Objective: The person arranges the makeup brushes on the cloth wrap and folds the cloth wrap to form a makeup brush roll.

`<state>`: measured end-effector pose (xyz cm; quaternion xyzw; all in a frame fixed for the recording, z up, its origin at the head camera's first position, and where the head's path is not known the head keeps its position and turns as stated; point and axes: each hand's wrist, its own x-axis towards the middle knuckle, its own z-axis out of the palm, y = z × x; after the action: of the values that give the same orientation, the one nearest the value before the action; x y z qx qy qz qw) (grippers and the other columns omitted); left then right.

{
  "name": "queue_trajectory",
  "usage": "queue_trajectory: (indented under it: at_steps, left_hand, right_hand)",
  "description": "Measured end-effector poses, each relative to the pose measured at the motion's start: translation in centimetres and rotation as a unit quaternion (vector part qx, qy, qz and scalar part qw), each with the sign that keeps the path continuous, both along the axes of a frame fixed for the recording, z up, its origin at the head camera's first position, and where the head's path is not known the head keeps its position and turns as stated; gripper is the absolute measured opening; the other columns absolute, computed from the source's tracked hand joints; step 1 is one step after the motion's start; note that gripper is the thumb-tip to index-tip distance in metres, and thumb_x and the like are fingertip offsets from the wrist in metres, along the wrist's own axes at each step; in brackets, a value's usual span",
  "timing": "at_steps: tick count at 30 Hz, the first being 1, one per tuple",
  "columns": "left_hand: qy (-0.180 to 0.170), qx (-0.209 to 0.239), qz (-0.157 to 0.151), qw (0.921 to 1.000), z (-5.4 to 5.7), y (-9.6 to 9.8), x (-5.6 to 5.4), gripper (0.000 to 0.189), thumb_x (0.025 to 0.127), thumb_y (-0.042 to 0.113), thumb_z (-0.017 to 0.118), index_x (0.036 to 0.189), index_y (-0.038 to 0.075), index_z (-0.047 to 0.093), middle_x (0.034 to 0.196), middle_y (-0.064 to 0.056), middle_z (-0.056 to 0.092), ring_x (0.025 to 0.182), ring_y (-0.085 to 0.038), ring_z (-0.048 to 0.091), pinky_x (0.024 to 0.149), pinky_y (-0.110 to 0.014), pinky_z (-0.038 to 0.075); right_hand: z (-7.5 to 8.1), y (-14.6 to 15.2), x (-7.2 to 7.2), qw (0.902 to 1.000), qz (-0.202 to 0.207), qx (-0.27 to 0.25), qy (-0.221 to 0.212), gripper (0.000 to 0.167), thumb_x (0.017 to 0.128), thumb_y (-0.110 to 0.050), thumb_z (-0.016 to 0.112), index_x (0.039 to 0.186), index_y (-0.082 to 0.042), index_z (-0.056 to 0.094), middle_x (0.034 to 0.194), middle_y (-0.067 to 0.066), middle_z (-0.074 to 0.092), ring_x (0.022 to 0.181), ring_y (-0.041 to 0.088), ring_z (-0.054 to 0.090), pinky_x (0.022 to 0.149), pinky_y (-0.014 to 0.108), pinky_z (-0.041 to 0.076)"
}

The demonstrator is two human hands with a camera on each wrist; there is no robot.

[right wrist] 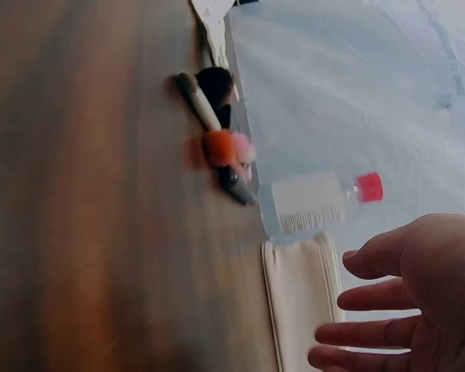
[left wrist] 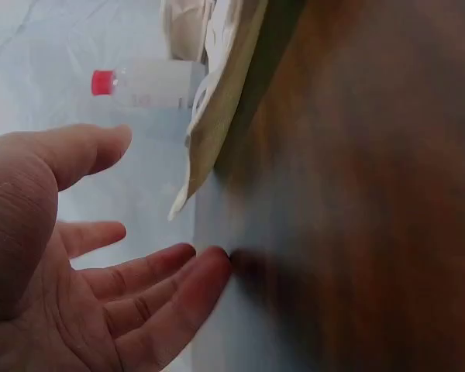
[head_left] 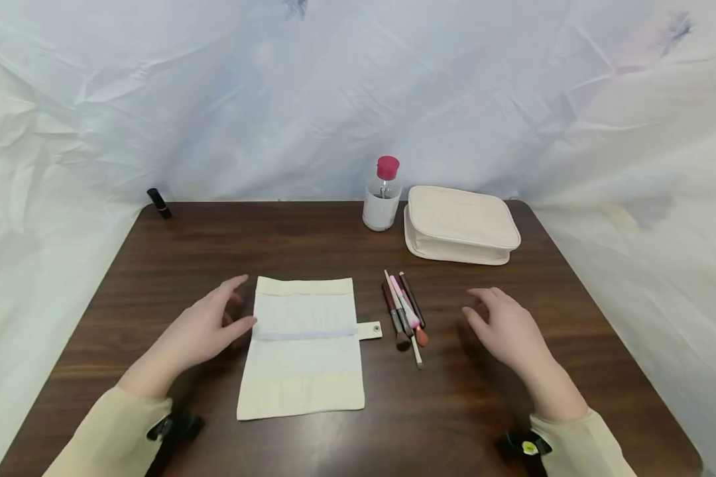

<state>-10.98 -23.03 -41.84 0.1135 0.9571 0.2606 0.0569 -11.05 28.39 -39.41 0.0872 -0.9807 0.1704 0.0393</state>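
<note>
A cream cloth brush roll (head_left: 304, 358) lies unfolded on the table, its snap tab (head_left: 370, 330) pointing right. At its left edge is my left hand (head_left: 205, 331), fingers relaxed and spread, holding nothing; whether the thumb touches the cloth I cannot tell. Just right of the tab, several makeup brushes (head_left: 402, 308) lie in a loose pile, some with dark handles, others pink or pale. Over the table to the right of the brushes is my right hand (head_left: 507, 328), loosely bent and holding nothing. In the right wrist view an orange brush head (right wrist: 219, 147) shows among the pile.
A clear bottle with a red cap (head_left: 388, 167) stands at the back, beside a cream zippered pouch (head_left: 462, 218). The far left corner has a small black tube (head_left: 158, 203). Pale draped cloth (head_left: 244, 99) hangs behind the dark wooden table (head_left: 262, 238).
</note>
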Motion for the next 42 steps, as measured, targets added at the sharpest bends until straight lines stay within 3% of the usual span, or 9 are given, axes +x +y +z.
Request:
queue_trajectory:
  at_steps: [3, 7, 12, 18, 25, 33, 42]
  left_hand:
    - [-0.061, 0.072, 0.009, 0.9955, -0.8, 0.4, -2.5, 0.078, 0.099, 0.033, 0.070, 0.159, 0.008, 0.027, 0.112, -0.013, 0.068, 0.073, -0.015, 0.065, 0.063, -0.034, 0.057]
    - [-0.128, 0.146, 0.025, 0.9806, -1.6, 1.0, -5.3, 0.068, 0.100, 0.023, 0.068, 0.156, 0.007, 0.034, 0.096, -0.012, 0.066, 0.066, -0.020, 0.065, 0.059, -0.035, 0.060]
    - [-0.129, 0.165, 0.018, 0.9777, -2.1, 1.4, -7.2, 0.043, 0.100, 0.016, 0.067, 0.141, 0.005, 0.058, 0.081, -0.012, 0.063, 0.059, -0.022, 0.064, 0.057, -0.036, 0.059]
    - [-0.150, 0.198, 0.032, 0.9681, -2.4, 1.6, -7.3, 0.035, 0.100, 0.011, 0.067, 0.133, 0.001, 0.063, 0.082, -0.011, 0.062, 0.062, -0.022, 0.068, 0.060, -0.034, 0.062]
    - [-0.144, 0.234, 0.058, 0.9598, -2.7, 2.7, -7.2, 0.034, 0.100, 0.012, 0.068, 0.133, 0.006, 0.064, 0.081, -0.012, 0.052, 0.065, -0.023, 0.070, 0.063, -0.033, 0.063]
    - [-0.152, 0.254, 0.059, 0.9533, -2.1, 3.9, -7.5, 0.036, 0.098, 0.014, 0.069, 0.134, 0.009, 0.063, 0.083, -0.011, 0.051, 0.065, -0.024, 0.067, 0.063, -0.034, 0.063]
    - [-0.179, 0.259, 0.037, 0.9483, -1.9, 3.0, -7.0, 0.040, 0.098, 0.015, 0.068, 0.137, 0.014, 0.062, 0.095, -0.016, 0.064, 0.072, -0.027, 0.069, 0.065, -0.037, 0.063]
  right_hand:
    - [0.2, -0.8, -1.5, 0.9993, 0.011, -0.018, -0.031, 0.036, 0.101, -0.023, 0.063, 0.131, -0.004, 0.066, 0.104, 0.010, 0.075, 0.090, 0.026, 0.072, 0.074, 0.051, 0.057]
    - [0.1, -2.2, -3.7, 0.9972, 0.028, -0.027, -0.064, 0.036, 0.100, -0.023, 0.064, 0.131, -0.006, 0.066, 0.098, 0.007, 0.076, 0.087, 0.023, 0.072, 0.075, 0.049, 0.058]
    - [-0.5, -4.5, -6.3, 0.9944, 0.043, -0.036, -0.089, 0.037, 0.098, -0.025, 0.065, 0.131, -0.009, 0.065, 0.097, 0.006, 0.075, 0.083, 0.022, 0.069, 0.077, 0.047, 0.056]
    - [-1.4, -6.6, -8.0, 0.9890, 0.058, -0.033, -0.132, 0.041, 0.097, -0.025, 0.067, 0.134, -0.009, 0.063, 0.093, 0.004, 0.071, 0.072, 0.017, 0.062, 0.067, 0.036, 0.051]
    - [-1.5, -7.2, -9.1, 0.9890, 0.059, -0.004, -0.136, 0.042, 0.096, -0.027, 0.068, 0.134, -0.008, 0.063, 0.092, 0.005, 0.069, 0.072, 0.019, 0.061, 0.066, 0.037, 0.050]
    - [-1.0, -7.3, -9.1, 0.9882, 0.068, 0.002, -0.137, 0.046, 0.094, -0.025, 0.070, 0.135, -0.007, 0.061, 0.084, 0.004, 0.065, 0.064, 0.018, 0.057, 0.058, 0.032, 0.045]
    - [-0.8, -8.1, -8.6, 0.9859, 0.064, 0.015, -0.154, 0.051, 0.097, -0.026, 0.068, 0.143, -0.007, 0.056, 0.085, 0.004, 0.064, 0.066, 0.019, 0.058, 0.059, 0.033, 0.045]
